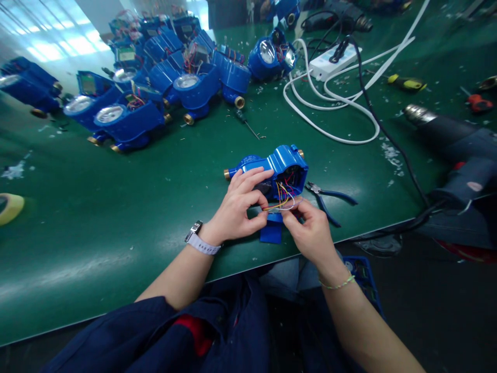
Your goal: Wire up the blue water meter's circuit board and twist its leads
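Observation:
A blue water meter (285, 160) with brass pipe ends lies on the green bench in front of me, its housing open toward me. Red, yellow and white wires (287, 194) come out of the opening. My left hand (243, 207) pinches the wires between thumb and index finger, its other fingers resting along the meter body. Thumb and fingers of my right hand (308, 228) are closed on the wires too, just right of the left fingertips. Below the fingers hangs a blue flap (271, 233). Diagonal cutters (324, 197) with dark blue handles lie right beside the meter.
Several blue meters (198, 85) crowd the back left. Behind the work lies a thin screwdriver (247, 124). A white power strip (334, 59) with looped cable sits at the back right, a heat gun (450, 140) at the right. Yellow tape (10, 207) is at the left edge.

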Demonstrator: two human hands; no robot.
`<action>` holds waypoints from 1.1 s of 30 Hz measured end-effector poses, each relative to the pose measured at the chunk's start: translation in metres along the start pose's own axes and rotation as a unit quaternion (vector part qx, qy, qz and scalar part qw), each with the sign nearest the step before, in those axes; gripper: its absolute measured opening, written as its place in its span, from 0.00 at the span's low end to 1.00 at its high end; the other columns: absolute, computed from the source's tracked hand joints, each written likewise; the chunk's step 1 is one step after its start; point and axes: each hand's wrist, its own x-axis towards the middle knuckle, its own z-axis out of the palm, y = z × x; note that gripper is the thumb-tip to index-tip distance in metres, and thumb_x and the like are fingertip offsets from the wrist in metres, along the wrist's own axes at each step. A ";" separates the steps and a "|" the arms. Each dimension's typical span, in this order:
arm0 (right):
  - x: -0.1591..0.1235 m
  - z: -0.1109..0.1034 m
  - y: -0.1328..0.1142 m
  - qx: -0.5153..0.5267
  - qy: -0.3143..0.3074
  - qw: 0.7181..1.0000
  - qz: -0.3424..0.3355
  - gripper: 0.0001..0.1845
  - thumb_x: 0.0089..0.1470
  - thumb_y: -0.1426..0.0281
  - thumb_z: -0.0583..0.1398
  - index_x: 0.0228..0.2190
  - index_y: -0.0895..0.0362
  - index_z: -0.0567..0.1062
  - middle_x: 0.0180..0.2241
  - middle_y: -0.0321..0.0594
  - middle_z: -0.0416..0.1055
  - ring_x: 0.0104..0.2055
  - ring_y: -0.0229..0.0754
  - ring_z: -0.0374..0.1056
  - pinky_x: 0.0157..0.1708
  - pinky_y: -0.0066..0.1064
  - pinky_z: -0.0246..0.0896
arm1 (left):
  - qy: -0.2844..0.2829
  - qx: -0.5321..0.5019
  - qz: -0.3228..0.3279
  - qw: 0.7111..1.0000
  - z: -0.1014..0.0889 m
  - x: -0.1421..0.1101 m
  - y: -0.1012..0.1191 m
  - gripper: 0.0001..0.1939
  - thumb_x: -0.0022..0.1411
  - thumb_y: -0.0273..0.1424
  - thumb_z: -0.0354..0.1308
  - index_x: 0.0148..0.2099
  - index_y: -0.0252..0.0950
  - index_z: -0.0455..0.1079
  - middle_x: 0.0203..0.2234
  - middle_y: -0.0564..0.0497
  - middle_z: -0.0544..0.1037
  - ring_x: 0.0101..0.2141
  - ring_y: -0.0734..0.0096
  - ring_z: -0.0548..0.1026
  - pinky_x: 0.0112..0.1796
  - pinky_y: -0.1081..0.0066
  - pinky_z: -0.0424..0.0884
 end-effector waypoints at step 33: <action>-0.011 -0.004 0.007 0.097 0.044 0.991 0.077 0.07 0.56 0.65 0.62 0.33 0.55 0.76 0.33 0.41 0.76 0.36 0.44 0.73 0.38 0.37 0.68 | -0.075 -0.325 -0.187 0.924 0.037 -0.015 0.010 0.10 0.62 0.37 0.56 0.40 0.34 0.68 0.32 0.51 0.74 0.31 0.70 0.69 0.34 0.71 0.66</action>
